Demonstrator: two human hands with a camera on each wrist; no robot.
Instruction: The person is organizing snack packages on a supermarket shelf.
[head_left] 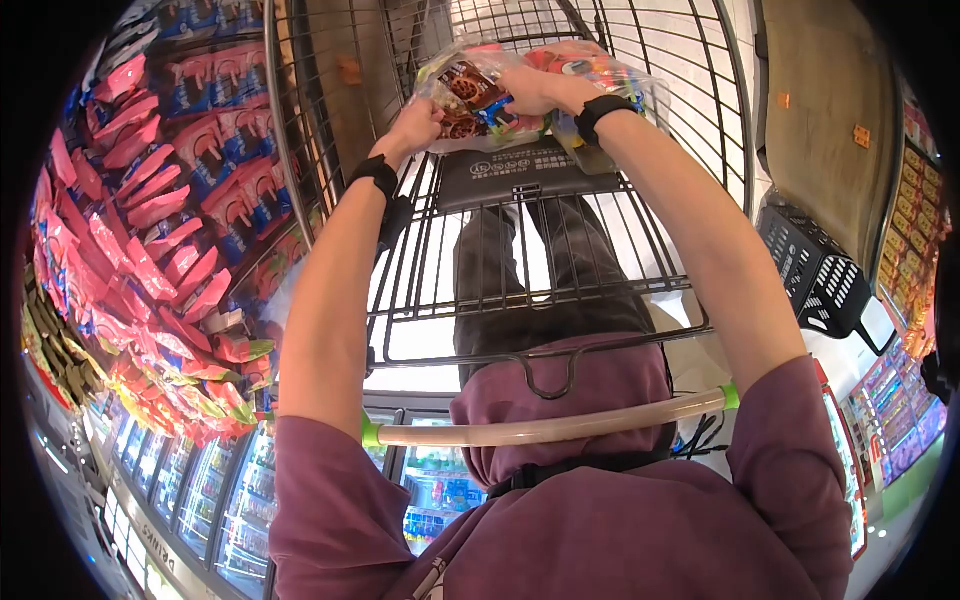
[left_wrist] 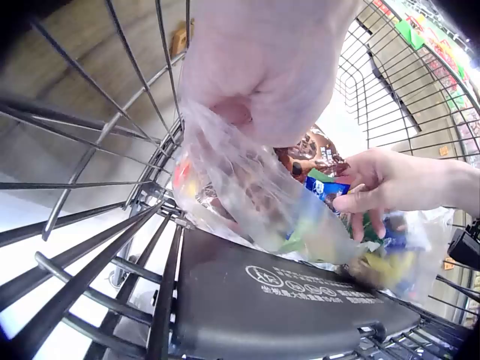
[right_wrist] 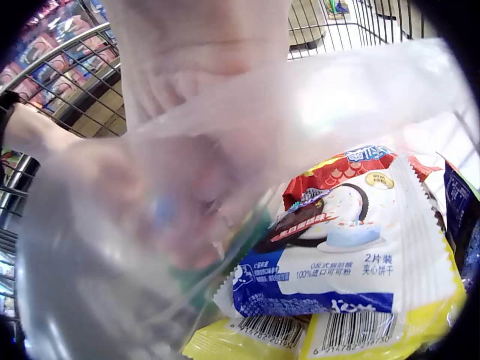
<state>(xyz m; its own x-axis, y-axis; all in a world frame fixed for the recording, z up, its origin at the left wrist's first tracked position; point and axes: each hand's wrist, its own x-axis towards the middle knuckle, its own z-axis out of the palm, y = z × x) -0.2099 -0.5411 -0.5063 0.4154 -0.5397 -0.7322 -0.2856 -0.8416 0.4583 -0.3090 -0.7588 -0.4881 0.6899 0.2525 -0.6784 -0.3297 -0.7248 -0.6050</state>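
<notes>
A clear plastic bag (left_wrist: 255, 187) of wrapped snacks lies in the cart above the dark seat flap (head_left: 530, 178). My left hand (head_left: 418, 125) pinches the bag's edge at its left side. Inside the bag, my right hand (left_wrist: 394, 180) holds a small blue and green packet (left_wrist: 326, 187) between thumb and fingers. Beside it is a brown packet (head_left: 470, 85) with cookie pictures. In the right wrist view, a white and blue cookie packet (right_wrist: 337, 255) lies on yellow packets (right_wrist: 360, 334), and cloudy plastic partly covers my right hand (right_wrist: 187, 195).
The wire cart (head_left: 290, 130) surrounds the bag, its handle (head_left: 550, 430) near the body. Pink packages (head_left: 150, 200) hang at left. A black basket (head_left: 825, 270) stands at right, near a shelf of packaged goods (head_left: 910, 210). Lit drink coolers (head_left: 250, 500) are at lower left.
</notes>
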